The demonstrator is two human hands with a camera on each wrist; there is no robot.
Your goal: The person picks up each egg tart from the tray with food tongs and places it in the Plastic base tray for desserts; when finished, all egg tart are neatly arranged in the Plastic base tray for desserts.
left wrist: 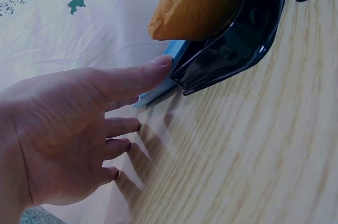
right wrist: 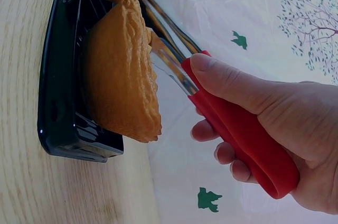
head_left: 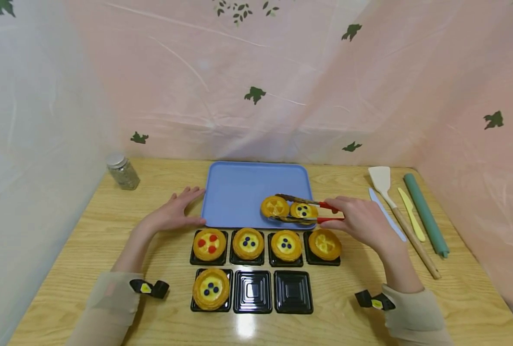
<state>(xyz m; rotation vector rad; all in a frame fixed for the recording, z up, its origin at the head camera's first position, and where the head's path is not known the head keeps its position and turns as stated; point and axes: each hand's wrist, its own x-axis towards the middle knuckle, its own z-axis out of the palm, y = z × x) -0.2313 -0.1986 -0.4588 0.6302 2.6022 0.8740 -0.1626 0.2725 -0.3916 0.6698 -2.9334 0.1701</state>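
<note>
My left hand (head_left: 171,214) rests at the left edge of a blue tray (head_left: 243,185), its fingers extended; the left wrist view shows the thumb at the tray's rim. With my right hand (head_left: 362,218) I grip the red handles of metal tongs (right wrist: 237,134). The tongs' arms reach over the tray's front right corner, on either side of two tarts. A tart with yellow wedges (head_left: 275,207) lies by the tips, and a tart with blue berries (head_left: 303,210) lies nearer the handles. Whether the tips press on the yellow-wedge tart I cannot tell.
Before the tray, black square holders bear tarts, among them a red-berry tart (head_left: 209,244) and another yellow-topped tart (head_left: 325,243). Two bare holders (head_left: 253,291) lie in the front row. At right are a spatula (head_left: 381,179), two plastic knives and a green roller (head_left: 426,214); a jar (head_left: 124,172) stands left.
</note>
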